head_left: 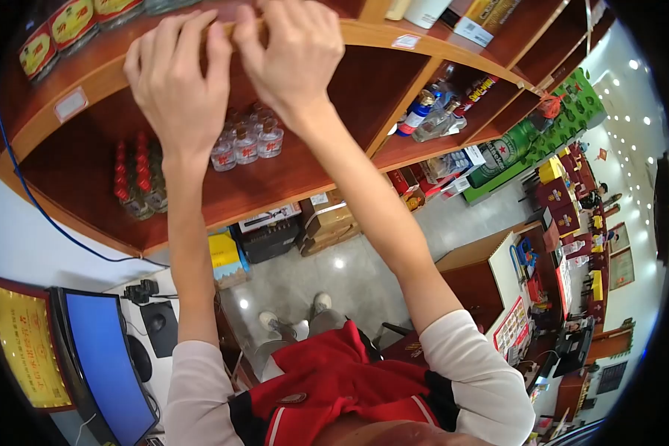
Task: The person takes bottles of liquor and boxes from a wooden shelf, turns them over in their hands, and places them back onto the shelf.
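Both of my hands are raised to the front edge of an upper wooden shelf (372,33), with their backs toward me. My left hand (178,82) has its fingers bent forward over the edge, thumb toward the right. Close beside it, my right hand (293,63) is also curled, and its fingertips run out at the top of the view. Whatever lies under the fingers, if anything, is hidden. Yellow-labelled bottles (74,26) stand on the upper shelf left of my hands. Below them, small clear bottles (247,143) and red-capped bottles (143,178) stand in the lower compartment.
A blue bottle (418,114) stands in the right compartment. Cartons (331,221) and a black box (269,236) sit on the floor below. At lower left is a monitor (108,357); a counter (483,279) stands at right. A blue cable (33,197) runs along the shelf's left side.
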Tool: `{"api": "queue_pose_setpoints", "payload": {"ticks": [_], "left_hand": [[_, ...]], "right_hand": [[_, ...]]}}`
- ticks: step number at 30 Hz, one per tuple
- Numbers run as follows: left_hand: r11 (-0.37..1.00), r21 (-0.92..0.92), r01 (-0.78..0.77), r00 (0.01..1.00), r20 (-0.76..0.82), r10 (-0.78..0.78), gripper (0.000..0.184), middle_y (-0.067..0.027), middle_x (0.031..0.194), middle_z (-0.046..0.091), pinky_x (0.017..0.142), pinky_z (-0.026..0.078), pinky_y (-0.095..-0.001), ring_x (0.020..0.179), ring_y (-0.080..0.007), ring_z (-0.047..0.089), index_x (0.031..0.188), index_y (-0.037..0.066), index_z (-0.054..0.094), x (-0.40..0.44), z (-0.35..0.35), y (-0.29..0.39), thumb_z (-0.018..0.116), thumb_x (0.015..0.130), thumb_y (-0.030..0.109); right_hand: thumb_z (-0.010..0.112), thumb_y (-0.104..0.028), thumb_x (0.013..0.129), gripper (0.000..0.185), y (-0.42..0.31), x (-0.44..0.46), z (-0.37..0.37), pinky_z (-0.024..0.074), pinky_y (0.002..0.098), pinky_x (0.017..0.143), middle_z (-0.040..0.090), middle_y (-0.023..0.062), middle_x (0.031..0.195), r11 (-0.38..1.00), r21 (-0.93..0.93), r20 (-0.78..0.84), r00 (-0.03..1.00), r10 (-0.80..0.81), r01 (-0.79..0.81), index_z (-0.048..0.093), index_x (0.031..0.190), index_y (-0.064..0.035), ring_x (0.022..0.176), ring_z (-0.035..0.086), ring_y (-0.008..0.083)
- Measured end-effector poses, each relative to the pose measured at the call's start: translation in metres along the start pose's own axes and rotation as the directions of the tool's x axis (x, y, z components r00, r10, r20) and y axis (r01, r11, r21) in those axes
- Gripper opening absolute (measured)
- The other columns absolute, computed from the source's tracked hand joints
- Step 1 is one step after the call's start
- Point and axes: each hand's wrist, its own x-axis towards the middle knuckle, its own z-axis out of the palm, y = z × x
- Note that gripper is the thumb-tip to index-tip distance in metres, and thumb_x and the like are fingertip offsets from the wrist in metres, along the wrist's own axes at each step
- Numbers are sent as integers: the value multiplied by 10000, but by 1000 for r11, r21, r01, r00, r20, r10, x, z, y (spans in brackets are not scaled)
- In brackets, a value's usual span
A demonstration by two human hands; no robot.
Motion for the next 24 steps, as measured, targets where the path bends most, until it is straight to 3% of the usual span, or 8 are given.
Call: {"api": "queue_pose_setpoints", "payload": {"ticks": [3, 4, 5, 9, 13, 15, 18, 24], "left_hand": [[999, 32, -13, 1000, -8, 14, 166, -4, 1061, 724, 1025, 406, -373, 1036, -207, 646, 1096, 129, 755, 0, 3, 1, 633, 1005, 195], [999, 33, -8, 1000, -14, 9, 164, 1, 1060, 721, 1019, 409, -377, 1032, -210, 644, 1083, 126, 749, -1, 4, 1, 632, 1003, 206], [999, 39, -6, 1000, -25, 7, 163, 6, 1059, 718, 1013, 411, -380, 1028, -213, 642, 1071, 122, 743, 0, 6, 1, 630, 1001, 217], [997, 73, -3, 1000, -21, 5, 215, -13, 1065, 730, 1005, 406, -373, 1024, -207, 651, 1084, 128, 773, 1, 7, 4, 579, 1029, 200], [995, 96, -7, 997, -74, 14, 274, -11, 1005, 727, 959, 400, -367, 927, -215, 629, 1021, 129, 791, 1, 13, 5, 533, 1056, 214], [989, 145, 15, 998, -59, -7, 282, -11, 994, 730, 961, 402, -364, 924, -210, 633, 1018, 130, 796, -1, 18, 1, 528, 1057, 210], [980, 195, 24, 993, -115, -1, 290, -33, 921, 731, 887, 450, -382, 871, -225, 649, 968, 116, 807, 3, 23, 3, 537, 1042, 192], [978, 206, -40, 985, -155, 73, 270, -120, 841, 742, 778, 477, -417, 776, -300, 646, 902, 38, 800, 5, 27, -25, 587, 991, 178]], "right_hand": [[741, -294, 837, 308, 2, -3, 3, 499, 447, 793, 650, 149, 810, 999, 31, -4, 1000, -15, 15, 638, 780, -9, 782, 622, 335], [742, -285, 854, 275, 2, 0, -2, 493, 436, 770, 667, 136, 812, 999, 29, 15, 1000, -23, 23, 690, 880, -16, 758, 640, 336], [751, -276, 849, 289, 1, 1, -11, 502, 441, 803, 677, 150, 869, 999, 38, 129, 992, 2, -7, 684, 927, -6, 799, 642, 339], [778, -262, 829, 421, 19, 3, -69, 501, 476, 937, 699, 169, 1137, 952, 287, 58, 990, -126, 105, 664, 1144, -7, 1029, 667, 334], [781, -290, 772, 418, 143, 14, -143, 485, 419, 977, 676, 101, 969, 986, -113, -40, 991, -129, 124, 663, 1034, 14, 974, 649, 302], [696, -204, 916, 227, 195, 15, -152, 470, 472, 939, 663, 170, 996, 979, -201, -37, 999, 13, -20, 663, 1041, -17, 997, 621, 374], [684, -207, 932, 272, 251, -23, -154, 425, 484, 1022, 643, 190, 1076, 981, -195, 194, 980, 52, -13, 637, 1106, -3, 1095, 582, 397], [644, -225, 964, 212, 257, -30, -144, 421, 460, 896, 588, 167, 911, 993, -109, 52, 997, 50, -44, 598, 960, -18, 927, 564, 370]]}}
